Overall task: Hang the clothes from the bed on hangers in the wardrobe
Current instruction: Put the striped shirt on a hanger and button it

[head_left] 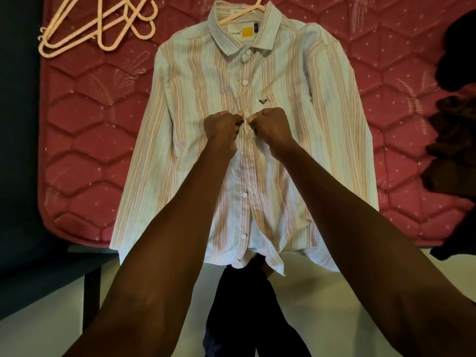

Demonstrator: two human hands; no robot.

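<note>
I am pinching the placket of the striped shirt with my left hand and right hand, close together at mid-chest. It is lying flat mid-mattress, hem overhanging the near edge, a hanger in its collar. Light, limp cotton; I judge the hanger hook the best hold.

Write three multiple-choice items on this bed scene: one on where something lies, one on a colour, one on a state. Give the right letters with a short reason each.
1. Where do the spare hangers lie?
A. on the mattress, up and left of the striped shirt
B. on the floor
C. on top of the dark clothes

2. What colour is the mattress?
A. blue
B. red
C. white

3. What are the hands doing?
A. resting flat on the mattress
B. lifting a hanger
C. pinching the shirt's front at a button

Answers:
1 A, the hangers sit on the quilting by the shirt's shoulder.
2 B, the quilted cover is red.
3 C, the left hand and right hand meet at the placket.
</note>
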